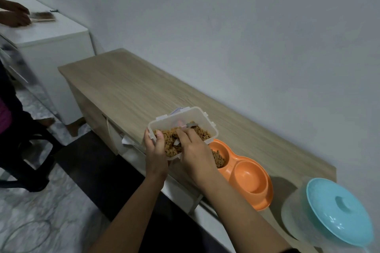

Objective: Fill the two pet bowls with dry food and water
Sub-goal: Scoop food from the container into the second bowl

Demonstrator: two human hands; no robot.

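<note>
A clear plastic container (185, 118) full of brown dry food sits on the wooden cabinet top. My left hand (155, 146) grips its near left rim, thumb inside. My right hand (195, 150) is inside the container, shut on a grey scoop (192, 125) that lies in the kibble. Just right of the container stands an orange double pet bowl (248, 178). Its left bowl holds some kibble (219, 158), partly hidden by my right hand; its right bowl looks dry and bare.
A translucent jug with a turquoise lid (337, 211) stands at the cabinet's right end. The wooden top (127, 88) runs along a white wall. Another person's hands (14, 15) work on a white cabinet at far left. A dark chair (26, 150) stands on the floor.
</note>
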